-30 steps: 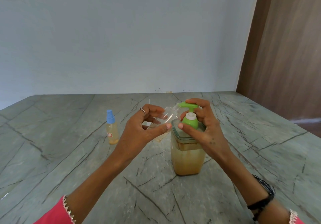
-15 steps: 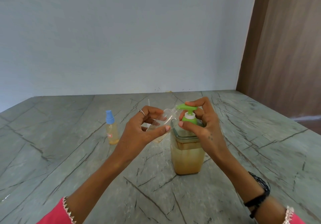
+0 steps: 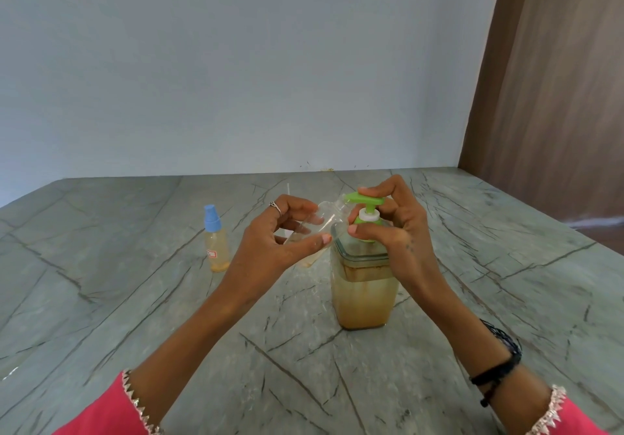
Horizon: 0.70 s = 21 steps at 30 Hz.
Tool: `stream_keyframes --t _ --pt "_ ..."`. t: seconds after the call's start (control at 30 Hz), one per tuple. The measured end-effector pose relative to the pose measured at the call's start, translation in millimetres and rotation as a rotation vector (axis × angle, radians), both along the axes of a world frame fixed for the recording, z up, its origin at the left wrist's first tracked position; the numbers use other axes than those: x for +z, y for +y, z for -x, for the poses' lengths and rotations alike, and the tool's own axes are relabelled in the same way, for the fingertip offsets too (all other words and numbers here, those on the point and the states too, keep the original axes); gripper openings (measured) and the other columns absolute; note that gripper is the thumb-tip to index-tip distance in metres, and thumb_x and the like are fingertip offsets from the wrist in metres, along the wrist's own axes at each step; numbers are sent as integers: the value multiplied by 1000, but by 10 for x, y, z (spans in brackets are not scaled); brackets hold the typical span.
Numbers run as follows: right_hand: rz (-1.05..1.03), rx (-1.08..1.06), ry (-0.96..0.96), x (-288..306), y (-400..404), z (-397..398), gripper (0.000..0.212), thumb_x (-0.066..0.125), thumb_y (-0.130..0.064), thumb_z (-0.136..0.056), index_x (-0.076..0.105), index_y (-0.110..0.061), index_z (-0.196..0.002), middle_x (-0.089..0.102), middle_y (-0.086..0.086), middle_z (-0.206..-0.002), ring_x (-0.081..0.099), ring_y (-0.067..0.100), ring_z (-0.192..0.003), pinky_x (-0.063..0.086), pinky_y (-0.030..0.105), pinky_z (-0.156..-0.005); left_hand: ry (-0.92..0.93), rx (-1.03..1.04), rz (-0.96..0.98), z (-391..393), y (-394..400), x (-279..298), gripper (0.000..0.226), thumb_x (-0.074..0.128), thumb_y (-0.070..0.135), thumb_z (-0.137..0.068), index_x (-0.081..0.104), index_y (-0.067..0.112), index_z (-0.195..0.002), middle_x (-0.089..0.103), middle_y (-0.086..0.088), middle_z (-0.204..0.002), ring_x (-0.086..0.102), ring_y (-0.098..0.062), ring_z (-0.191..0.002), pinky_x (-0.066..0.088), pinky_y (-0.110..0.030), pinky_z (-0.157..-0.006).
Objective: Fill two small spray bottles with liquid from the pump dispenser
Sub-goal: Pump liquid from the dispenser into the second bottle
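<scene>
Head view: the green pump head (image 3: 366, 200) has risen slightly under the right hand (image 3: 401, 228), whose grip curls round it. The left hand (image 3: 270, 248) keeps gripping the tilted clear bottle (image 3: 324, 223) at the spout, so filling likely continues; the capped bottle (image 3: 215, 242) looks done.

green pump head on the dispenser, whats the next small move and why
Probably press the green pump head down with the right hand: its fingers rest on top, and the left hand holds the clear, uncapped small bottle tilted, mouth at the spout, nearly empty.

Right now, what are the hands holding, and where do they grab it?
The left hand holds a clear bottle round its body, tilted toward the spout. The right hand holds the dispenser by its green pump head.
</scene>
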State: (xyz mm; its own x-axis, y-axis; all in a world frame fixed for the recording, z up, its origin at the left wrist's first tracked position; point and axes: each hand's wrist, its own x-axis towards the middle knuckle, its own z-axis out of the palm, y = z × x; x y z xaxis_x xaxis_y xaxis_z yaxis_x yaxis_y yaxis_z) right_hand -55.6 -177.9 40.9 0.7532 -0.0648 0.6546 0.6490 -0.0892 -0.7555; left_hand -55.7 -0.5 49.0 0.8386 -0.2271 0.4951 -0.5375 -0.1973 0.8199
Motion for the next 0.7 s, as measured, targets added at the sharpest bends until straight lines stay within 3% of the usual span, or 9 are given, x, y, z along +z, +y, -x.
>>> stream_keyframes --t 0.13,0.33,0.43,0.7 --pt "0 4 -5 -7 -1 -2 32 69 -8 -64 52 -26 -84 70 -2 -72 67 10 -74 49 16 -71 -5 10 -16 -23 14 -21 35 74 38 -65 58 31 -96 67 17 -97 62 -4 -89 46 -9 -65" --pt "78 -4 -41 -33 -1 23 41 67 -9 -71 50 -29 -103 69 -6 -76 67 7 -77 48 16 -75 -9 10 -7 -19 10 4 36 76 40 -66 57 33 -95 68 18 -96 62 -3 -87 46 -8 -65" --pt "79 2 -52 -29 -2 31 43 66 -9 -72 51 -31 -106 69 -6 -77 66 7 -79 48 19 -78 -7 6 3 -4 2 15 37 68 43 -61 57 32 -94 66 19 -96 62 -2 -87 47 -8 -66" --pt "34 23 -18 20 2 18 33 65 -4 -67 55 -25 -90 66 3 -72 64 12 -72 50 20 -68 -13 1 3 8 -2 25 39 67 40 -61 58 27 -97 68 8 -99 62 -5 -87 46 -9 -64"
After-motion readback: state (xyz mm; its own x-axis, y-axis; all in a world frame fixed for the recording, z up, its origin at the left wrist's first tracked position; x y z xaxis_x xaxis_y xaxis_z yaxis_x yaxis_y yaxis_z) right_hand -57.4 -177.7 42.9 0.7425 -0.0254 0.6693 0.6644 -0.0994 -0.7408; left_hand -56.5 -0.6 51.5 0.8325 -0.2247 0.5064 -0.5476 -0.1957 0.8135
